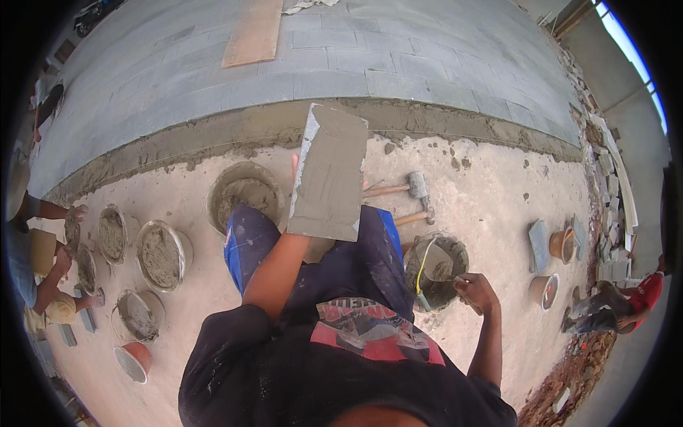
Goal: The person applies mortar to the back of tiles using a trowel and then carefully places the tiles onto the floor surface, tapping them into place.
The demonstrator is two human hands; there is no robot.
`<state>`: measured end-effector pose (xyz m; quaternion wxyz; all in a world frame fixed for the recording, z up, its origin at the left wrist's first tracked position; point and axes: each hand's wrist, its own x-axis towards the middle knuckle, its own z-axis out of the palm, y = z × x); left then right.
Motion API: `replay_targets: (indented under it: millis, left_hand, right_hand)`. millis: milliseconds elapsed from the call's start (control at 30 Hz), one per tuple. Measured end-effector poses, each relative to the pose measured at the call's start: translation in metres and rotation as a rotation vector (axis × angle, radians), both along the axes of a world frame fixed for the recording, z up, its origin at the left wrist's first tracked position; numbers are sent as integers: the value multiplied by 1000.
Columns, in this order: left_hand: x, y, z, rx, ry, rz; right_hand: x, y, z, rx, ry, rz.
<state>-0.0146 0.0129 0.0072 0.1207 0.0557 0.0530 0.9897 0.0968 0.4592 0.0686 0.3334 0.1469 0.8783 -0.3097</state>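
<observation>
My left hand (295, 164) supports a rectangular stone tile (329, 178) from beneath; its upper face is spread with grey mortar and most of the hand is hidden behind it. The tile is tilted up in front of my knees. My right hand (477, 293) is closed at the right rim of a dark bucket (464, 256), gripping something I cannot make out. Inside that bucket is some wet grey mix, and a yellow-green strip runs down its left side. A mallet (417, 186) and a hammer (427, 208) lie on the ground beyond the bucket.
A mortar bed (235, 128) with a string line edges the grey paving (320, 78). A mortar bucket (213, 203) stands by my left knee. Several more buckets (186, 260) and a co-worker's hands (67, 252) are at left. Another person (626, 306) sits at right near pots and tiles.
</observation>
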Motion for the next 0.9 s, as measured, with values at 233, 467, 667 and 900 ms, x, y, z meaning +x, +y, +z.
replay_targets:
  millis: [233, 467, 667, 900]
  left_hand:
    - [6, -2, -17, -86, 17, 3]
    - [3, 5, -15, -74, 45, -63]
    - [7, 14, -9, -79, 0, -44]
    - [11, 17, -4, -115, -56, -57]
  right_hand:
    - [16, 30, -44, 306, 72, 130]
    - [23, 22, -151, 564, 48, -12]
    - [6, -10, -193, 439, 135, -188]
    - [49, 21, -165, -129, 96, -496]
